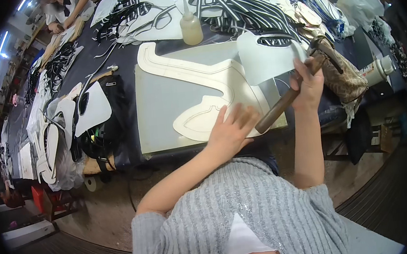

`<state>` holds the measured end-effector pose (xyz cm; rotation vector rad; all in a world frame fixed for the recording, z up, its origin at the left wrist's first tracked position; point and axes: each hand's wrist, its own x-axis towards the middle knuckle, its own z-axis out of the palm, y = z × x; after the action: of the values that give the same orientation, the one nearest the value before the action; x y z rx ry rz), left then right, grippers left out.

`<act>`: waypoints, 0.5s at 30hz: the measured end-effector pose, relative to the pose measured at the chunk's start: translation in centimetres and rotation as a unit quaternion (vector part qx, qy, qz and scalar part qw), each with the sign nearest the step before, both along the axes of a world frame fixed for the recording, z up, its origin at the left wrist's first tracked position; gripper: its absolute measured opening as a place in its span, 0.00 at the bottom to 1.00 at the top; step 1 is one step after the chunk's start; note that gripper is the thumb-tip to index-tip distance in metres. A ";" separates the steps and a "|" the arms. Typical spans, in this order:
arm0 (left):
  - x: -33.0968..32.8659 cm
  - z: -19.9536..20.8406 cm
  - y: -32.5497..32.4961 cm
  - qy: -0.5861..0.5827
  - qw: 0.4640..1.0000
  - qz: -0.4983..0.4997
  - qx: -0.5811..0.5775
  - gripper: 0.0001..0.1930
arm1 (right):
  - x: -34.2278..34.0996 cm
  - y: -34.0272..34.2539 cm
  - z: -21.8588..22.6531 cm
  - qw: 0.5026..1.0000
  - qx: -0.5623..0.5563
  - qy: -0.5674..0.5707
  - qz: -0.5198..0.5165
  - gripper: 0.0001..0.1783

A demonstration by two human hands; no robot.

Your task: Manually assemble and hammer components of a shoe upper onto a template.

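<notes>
My right hand [307,83] is wrapped round the wooden handle of a hammer [279,108], raised above the right side of the work board. Its dark metal head points away from me. Fingers spread, my left hand [233,130] rests on a large curved cream cut-out piece [246,94], near its rounded lower end. The piece has a stitched or drawn line along its edges. Under it lies a grey flat board [163,111]. Just beyond the hammer is a white panel [260,59] with a black-and-white strap, partly behind my right hand.
A squeeze bottle [191,29] of yellowish liquid stands behind the board. Piles of black-and-white straps [241,7] cover the table's far side. To the left sits a black bag [113,98] with white panels; at right, a brown patterned bag [347,83] and white bottle [377,69]. Other people work across the table.
</notes>
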<state>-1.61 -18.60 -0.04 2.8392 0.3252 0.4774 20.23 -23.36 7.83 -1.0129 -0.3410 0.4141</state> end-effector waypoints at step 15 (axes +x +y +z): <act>-14.5 5.1 12.8 0.079 0.931 -0.286 0.211 0.24 | -0.8 -0.4 7.3 0.941 0.184 -0.121 0.259 0.16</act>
<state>-16.09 -5.77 5.03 3.1761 -0.6493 0.2085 19.42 -23.71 15.18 -0.5953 -0.8835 0.6722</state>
